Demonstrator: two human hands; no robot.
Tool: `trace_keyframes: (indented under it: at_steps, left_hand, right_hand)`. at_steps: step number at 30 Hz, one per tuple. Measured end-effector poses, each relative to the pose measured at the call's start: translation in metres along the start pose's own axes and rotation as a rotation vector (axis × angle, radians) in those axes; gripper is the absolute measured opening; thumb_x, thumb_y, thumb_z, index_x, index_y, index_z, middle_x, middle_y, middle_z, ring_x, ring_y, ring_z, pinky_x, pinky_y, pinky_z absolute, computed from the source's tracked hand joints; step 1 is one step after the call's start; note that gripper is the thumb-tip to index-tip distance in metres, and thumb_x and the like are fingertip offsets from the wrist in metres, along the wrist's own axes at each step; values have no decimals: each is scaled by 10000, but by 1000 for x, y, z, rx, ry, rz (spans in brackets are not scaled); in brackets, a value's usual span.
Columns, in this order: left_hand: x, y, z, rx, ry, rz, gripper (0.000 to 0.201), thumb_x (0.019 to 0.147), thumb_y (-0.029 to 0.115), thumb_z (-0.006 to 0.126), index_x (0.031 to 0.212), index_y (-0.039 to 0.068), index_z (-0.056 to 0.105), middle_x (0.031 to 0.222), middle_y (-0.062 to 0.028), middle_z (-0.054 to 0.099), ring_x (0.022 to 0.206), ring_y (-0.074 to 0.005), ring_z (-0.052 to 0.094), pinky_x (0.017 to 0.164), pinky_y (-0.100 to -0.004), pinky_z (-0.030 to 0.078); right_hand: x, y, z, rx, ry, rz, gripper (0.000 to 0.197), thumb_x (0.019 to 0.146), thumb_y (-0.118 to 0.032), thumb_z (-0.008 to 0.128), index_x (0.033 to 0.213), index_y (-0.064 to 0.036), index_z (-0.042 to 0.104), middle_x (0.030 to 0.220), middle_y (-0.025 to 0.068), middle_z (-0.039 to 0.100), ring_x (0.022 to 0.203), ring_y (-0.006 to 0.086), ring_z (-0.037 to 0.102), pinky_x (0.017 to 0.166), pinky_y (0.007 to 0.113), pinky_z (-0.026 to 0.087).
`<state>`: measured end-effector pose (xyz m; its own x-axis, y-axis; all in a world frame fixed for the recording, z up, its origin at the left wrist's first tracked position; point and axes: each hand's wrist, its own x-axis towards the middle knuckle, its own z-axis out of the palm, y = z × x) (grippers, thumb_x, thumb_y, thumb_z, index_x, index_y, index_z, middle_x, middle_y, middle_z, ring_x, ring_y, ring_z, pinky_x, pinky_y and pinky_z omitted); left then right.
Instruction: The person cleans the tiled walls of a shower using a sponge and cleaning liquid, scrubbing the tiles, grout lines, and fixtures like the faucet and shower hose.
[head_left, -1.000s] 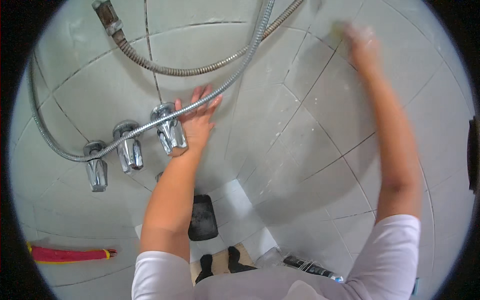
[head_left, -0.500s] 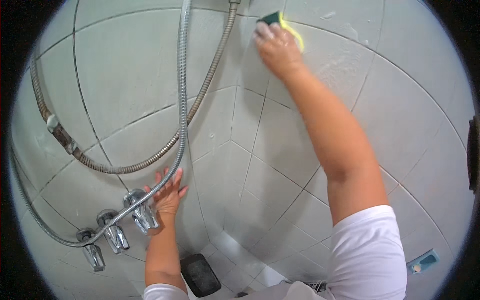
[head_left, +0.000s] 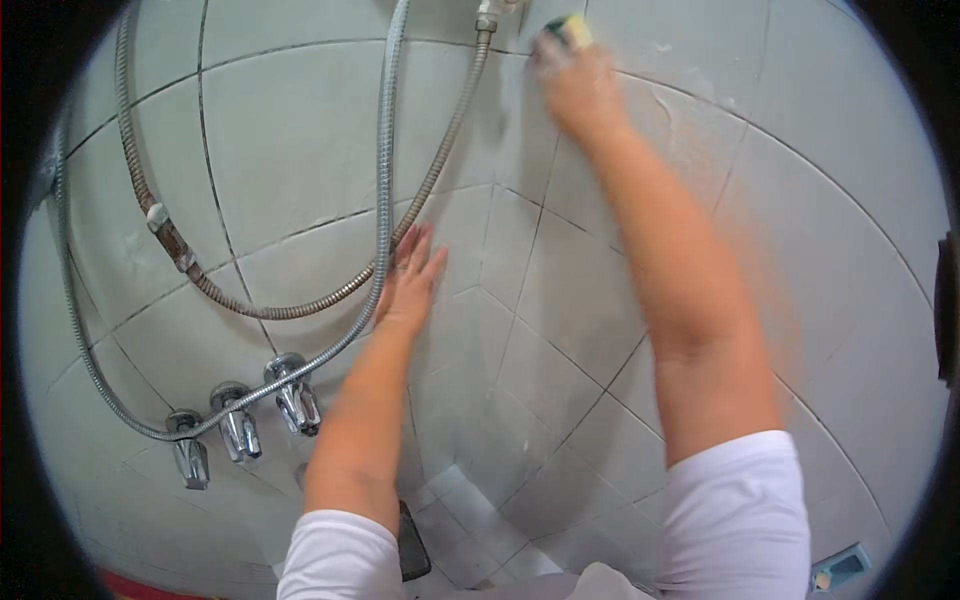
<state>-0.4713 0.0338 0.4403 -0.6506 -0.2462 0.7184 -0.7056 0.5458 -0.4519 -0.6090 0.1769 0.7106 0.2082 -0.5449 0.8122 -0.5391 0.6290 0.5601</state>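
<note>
High on the right-hand tiled wall (head_left: 850,240), close to the corner, my right hand (head_left: 582,90) grips a sponge (head_left: 577,32) with a green side and a yellow side. Hand and sponge are slightly smeared by motion, and white suds streak the tiles beside them. My left hand (head_left: 410,283) lies against the left wall near the corner, its fingers stretched out and holding nothing. Part of it is behind the silver shower hose (head_left: 386,150). A second, browner metal hose (head_left: 270,312) loops across the wall beside those fingers.
Three chrome tap handles (head_left: 240,432) stick out of the left wall below the hoses. Down by the floor, a dark rectangular tray-like object (head_left: 412,548) is partly hidden by my left arm. A blue soap holder (head_left: 842,570) is on the right wall at the lower edge.
My left hand has moved up and right along the wall, from beside the taps to beside the hoses. My right hand has shifted slightly with the sponge. The view has shifted too.
</note>
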Motion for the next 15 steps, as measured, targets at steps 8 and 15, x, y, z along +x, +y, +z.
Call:
trace_keyframes:
  at_steps: [8, 15]
  left_hand:
    - [-2, -14, 24, 872, 197, 119, 589, 821, 514, 346, 1336, 280, 186, 1423, -39, 33, 1292, -320, -75, 1016, -524, -44]
    - [-6, -5, 43, 610, 184, 156, 629, 803, 476, 413, 1338, 227, 197, 1423, -29, 43, 1293, -304, -84, 1016, -525, -45]
  right_hand:
    - [-234, -149, 46, 391, -830, -731, 394, 781, -62, 430, 1172, -101, 452, 1122, 150, 439, 992, 348, 477, 826, 429, 400]
    - [-118, -42, -12, 699, -324, 135, 388, 773, -46, 439, 1125, -204, 482, 1014, 185, 511, 876, 321, 543, 769, 444, 427]
